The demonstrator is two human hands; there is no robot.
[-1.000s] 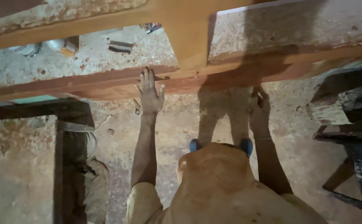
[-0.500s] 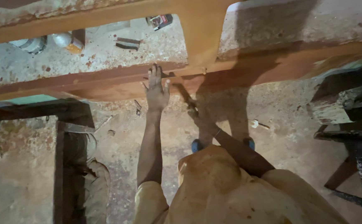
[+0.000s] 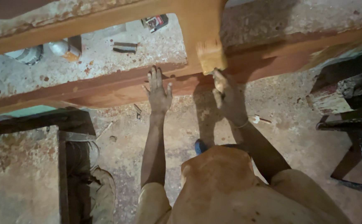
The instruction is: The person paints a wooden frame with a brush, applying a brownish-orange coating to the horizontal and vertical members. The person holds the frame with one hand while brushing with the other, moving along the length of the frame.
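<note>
You have two hands on one reddish wooden frame [image 3: 106, 85], one sanding block [image 3: 211, 56], and two pale jugs [image 3: 44, 50] at ten o'clock.

Upper left of the frame: a grey metal tin [image 3: 26, 54] and an orange-capped bottle [image 3: 66, 49] on the dusty concrete floor [image 3: 118, 166]. Right edge: a dark, paint-stained wooden stool [image 3: 347, 108]. Lower left: a worn cloth sack [image 3: 93, 182].

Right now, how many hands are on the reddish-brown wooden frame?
2. The left hand lies flat on the reddish-brown wooden frame; the right hand presses a pale sanding block against it.
</note>
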